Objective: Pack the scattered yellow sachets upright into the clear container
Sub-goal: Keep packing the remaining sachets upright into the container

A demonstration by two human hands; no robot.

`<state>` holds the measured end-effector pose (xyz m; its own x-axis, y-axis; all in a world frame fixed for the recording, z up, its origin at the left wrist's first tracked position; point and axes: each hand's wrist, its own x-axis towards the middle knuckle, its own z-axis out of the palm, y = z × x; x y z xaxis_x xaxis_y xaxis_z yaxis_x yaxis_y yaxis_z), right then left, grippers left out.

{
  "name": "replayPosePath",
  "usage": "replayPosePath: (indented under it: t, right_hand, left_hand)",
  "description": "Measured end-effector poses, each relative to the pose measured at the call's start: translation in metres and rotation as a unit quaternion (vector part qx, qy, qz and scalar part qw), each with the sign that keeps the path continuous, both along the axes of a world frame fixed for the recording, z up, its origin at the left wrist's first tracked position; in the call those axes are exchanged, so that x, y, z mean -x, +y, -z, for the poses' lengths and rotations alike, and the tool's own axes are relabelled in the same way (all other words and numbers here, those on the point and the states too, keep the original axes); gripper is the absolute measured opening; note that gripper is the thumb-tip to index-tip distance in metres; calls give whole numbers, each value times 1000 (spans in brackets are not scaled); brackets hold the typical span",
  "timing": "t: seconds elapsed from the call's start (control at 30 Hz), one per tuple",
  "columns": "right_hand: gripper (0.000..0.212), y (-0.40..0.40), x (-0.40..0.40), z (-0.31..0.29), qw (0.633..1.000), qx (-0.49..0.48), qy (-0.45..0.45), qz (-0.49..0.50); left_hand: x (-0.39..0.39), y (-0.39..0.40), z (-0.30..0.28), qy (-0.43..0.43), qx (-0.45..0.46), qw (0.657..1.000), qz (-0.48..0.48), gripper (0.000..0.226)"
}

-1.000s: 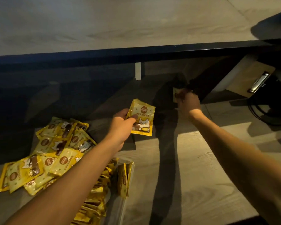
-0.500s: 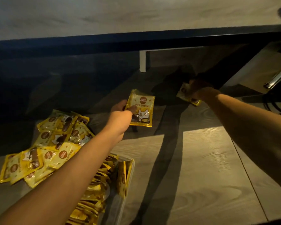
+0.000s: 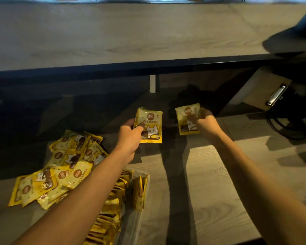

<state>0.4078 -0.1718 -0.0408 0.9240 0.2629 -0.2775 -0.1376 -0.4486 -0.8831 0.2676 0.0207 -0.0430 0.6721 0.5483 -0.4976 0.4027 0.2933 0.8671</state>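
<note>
Two flat yellow foil sachets with a cat print are held up over the wood-grain floor [image 3: 210, 191], one per hand. The left hand [image 3: 129, 137] pinches the lower left corner of its sachet [image 3: 149, 123] between thumb and fingers; at about three o'clock from it, the right hand [image 3: 206, 123] grips the second sachet [image 3: 186, 117] by its right edge. At six o'clock from the left hand, the clear plastic container [image 3: 145, 175] already holds a dense row of upright sachets [image 3: 113, 206], partly hidden by the forearm. At nine o'clock from the container, a loose heap of sachets [image 3: 60, 165] lies flat. Judging by that heap, a good share remains to pack.
</note>
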Motion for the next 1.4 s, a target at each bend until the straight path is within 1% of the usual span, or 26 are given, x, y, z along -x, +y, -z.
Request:
replayPosePath:
  t: [0.07, 0.13, 0.17, 0.2, 0.27, 0.37, 0.4, 0.5, 0.53, 0.6, 0.67, 0.7, 0.73, 0.77, 0.8, 0.83, 0.87, 0.9, 0.97, 1.07, 1.13, 1.23, 1.33, 1.4]
  right_hand:
    - [30, -1, 35, -16, 995, -98, 25, 24]
    - [22, 2, 68, -29, 984, -168, 52, 16]
    - [21, 5, 84, -35, 978, -198, 69, 8]
    - [21, 8, 99, -40, 972, -221, 84, 2]
    - [23, 17, 127, -45, 964, -247, 101, -16]
    - [27, 31, 164, -49, 958, -266, 106, -26]
    - [27, 36, 174, -50, 958, -268, 102, -15]
    - [22, 47, 202, -51, 961, -266, 64, 28]
    - [20, 51, 210, -51, 964, -260, 51, 38]
    - [19, 56, 227, -48, 965, -252, 30, 64]
    - [23, 60, 242, -46, 965, -244, 12, 97]
    - [29, 61, 249, -44, 964, -242, 8, 113]
    - [35, 62, 255, -43, 961, -244, 9, 130]
    - [39, 62, 260, -42, 957, -251, 11, 144]
    - [39, 63, 265, -41, 954, -256, 12, 152]
    - [36, 62, 269, -40, 953, -258, 11, 157]
    - [32, 61, 272, -39, 953, -256, 10, 162]
    - [29, 60, 274, -38, 952, -254, 9, 169]
    - [28, 59, 277, -39, 951, -251, 13, 181]
    - [30, 54, 273, -44, 952, -251, 30, 174]
    - [25, 47, 266, -51, 960, -242, 42, 134]
    - [20, 30, 259, -61, 978, -190, 11, 82]
    - [19, 15, 262, -61, 982, -179, 0, 63]
    - [24, 11, 268, -57, 985, -165, 4, 46]
  left_hand:
    - [10, 0, -9, -14, -8, 1000, -7, 19]
    - [23, 0, -16, -25, -22, 999, -2, 17]
    - [31, 0, -21, -29, -25, 999, 5, 14]
    - [40, 0, -25, -33, -27, 999, 15, 11]
    - [58, 1, -32, -40, -32, 998, 35, 12]
    - [87, 0, -41, -52, -53, 996, 53, 26]
    - [96, 0, -43, -61, -52, 995, 55, 24]
    - [123, 0, -48, -80, -43, 994, 63, 8]
    - [131, -1, -50, -87, -42, 993, 74, 8]
    - [145, -4, -52, -101, -44, 989, 94, 15]
    - [157, -9, -52, -115, -59, 986, 107, 30]
    - [161, -12, -51, -117, -61, 986, 104, 30]
    - [164, -15, -51, -117, -61, 986, 101, 21]
    - [166, -18, -51, -112, -64, 987, 100, 18]
    - [168, -20, -53, -107, -70, 986, 107, 23]
    - [170, -22, -53, -105, -75, 985, 118, 33]
    - [171, -24, -54, -106, -76, 983, 131, 38]
    - [173, -25, -55, -106, -79, 981, 144, 39]
    - [174, -23, -57, -106, -94, 973, 181, 32]
    - [164, -14, -57, -96, -134, 958, 234, 18]
    - [156, -6, -58, -96, -134, 951, 261, 18]
    - [147, 2, -58, -99, -143, 936, 307, 18]
    - [142, 6, -52, -104, -124, 925, 344, 16]
    - [141, 5, -47, -100, -115, 915, 373, 18]
